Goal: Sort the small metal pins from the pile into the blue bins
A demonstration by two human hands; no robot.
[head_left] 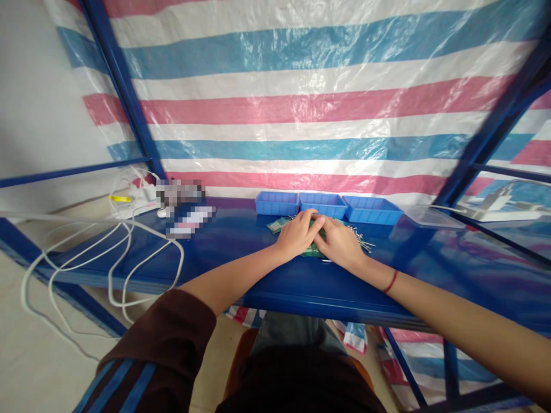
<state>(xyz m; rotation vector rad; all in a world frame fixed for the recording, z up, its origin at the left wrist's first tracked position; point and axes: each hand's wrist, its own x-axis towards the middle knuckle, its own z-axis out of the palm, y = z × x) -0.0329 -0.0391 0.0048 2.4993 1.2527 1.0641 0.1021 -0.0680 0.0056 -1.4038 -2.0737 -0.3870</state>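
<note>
My left hand (297,236) and my right hand (340,241) meet over a pile of flat green pieces that look like circuit boards (312,250). Their fingers curve round the pile from both sides, and the thumbs and fingertips touch or overlap. Much of the pile is hidden beneath them. Thin silvery metal pins or stems (365,244) stick out past my right hand. Another green piece (278,225) lies just beyond my left hand. One small shiny bit (327,261) rests on the blue tabletop (275,281) in front of the hands.
Three blue plastic bins stand behind the hands: a left bin (276,204), a middle bin (322,202) and a right bin (372,211). White cables (124,246) loop over the table's left end. A power strip (501,209) lies at the far right. Striped sheeting (301,109) hangs behind.
</note>
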